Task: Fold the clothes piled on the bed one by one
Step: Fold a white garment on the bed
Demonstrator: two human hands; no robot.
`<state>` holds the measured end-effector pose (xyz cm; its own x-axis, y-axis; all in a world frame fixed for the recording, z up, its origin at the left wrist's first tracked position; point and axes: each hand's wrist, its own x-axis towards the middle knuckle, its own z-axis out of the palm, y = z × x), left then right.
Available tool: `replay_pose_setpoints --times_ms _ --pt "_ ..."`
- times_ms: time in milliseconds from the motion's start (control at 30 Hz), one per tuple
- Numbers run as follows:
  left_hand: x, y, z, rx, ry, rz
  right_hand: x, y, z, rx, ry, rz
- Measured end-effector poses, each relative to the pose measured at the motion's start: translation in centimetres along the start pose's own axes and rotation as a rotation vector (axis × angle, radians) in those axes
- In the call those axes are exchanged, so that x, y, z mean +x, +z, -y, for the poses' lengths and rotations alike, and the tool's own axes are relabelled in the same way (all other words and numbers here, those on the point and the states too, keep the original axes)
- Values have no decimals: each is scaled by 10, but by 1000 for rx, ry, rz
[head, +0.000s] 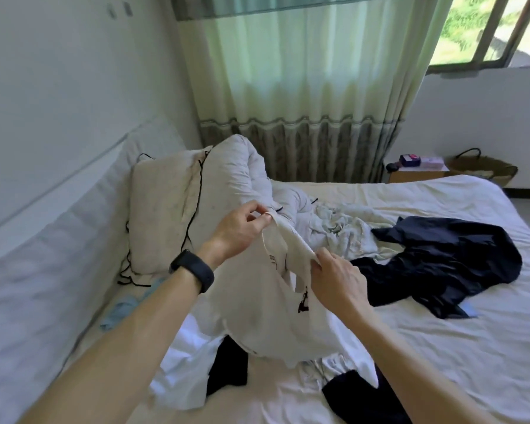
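Observation:
I hold a white sleeveless top (257, 307) with a dark print above the bed (441, 347). My left hand (242, 231) pinches one shoulder strap up high, and my right hand (337, 280) pinches the other strap lower and to the right. The top hangs down between them over a heap of clothes: a white garment (181, 371), a black piece (228, 362) and another dark piece (358, 396) near the front edge. A dark navy garment (447, 264) lies spread on the sheet to the right. A pale crumpled garment (343, 231) lies beyond it.
A rolled duvet (242, 179) and a pillow (162, 203) sit at the head of the bed by the padded headboard (58, 215). A light blue cloth (120, 310) lies at the left edge. A bedside table (416, 172) and a basket (484, 169) stand beyond the bed.

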<state>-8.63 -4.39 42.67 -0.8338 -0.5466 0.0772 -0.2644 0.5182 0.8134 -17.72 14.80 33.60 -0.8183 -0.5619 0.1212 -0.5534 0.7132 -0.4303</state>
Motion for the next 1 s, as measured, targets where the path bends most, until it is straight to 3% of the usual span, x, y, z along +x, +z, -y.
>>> replay_pose_setpoints --times_ms 133,333,400,567,667,800,933,967,1000 --pt "-17 -25 32 253 -2 78 31 -30 -4 224 82 -34" --pt "-36 -37 86 489 -9 226 53 -61 22 327 72 -6" --pt "-42 -42 107 373 -100 240 56 -69 25 371 97 1" --pt "-62 -52 119 -195 -355 289 48 -75 28 292 132 -85" --pt "-56 -68 94 -365 -291 331 49 -83 29 350 187 -175" --pt "-31 -113 35 -105 -54 352 56 -105 35 466 179 -279" --pt "-11 -142 -19 148 -64 887 67 -130 52 625 115 -224" --pt "-5 -140 -31 180 -68 932 69 -135 59 654 62 -178" --pt "3 -135 -42 213 -28 863 70 -141 69 675 -3 -123"
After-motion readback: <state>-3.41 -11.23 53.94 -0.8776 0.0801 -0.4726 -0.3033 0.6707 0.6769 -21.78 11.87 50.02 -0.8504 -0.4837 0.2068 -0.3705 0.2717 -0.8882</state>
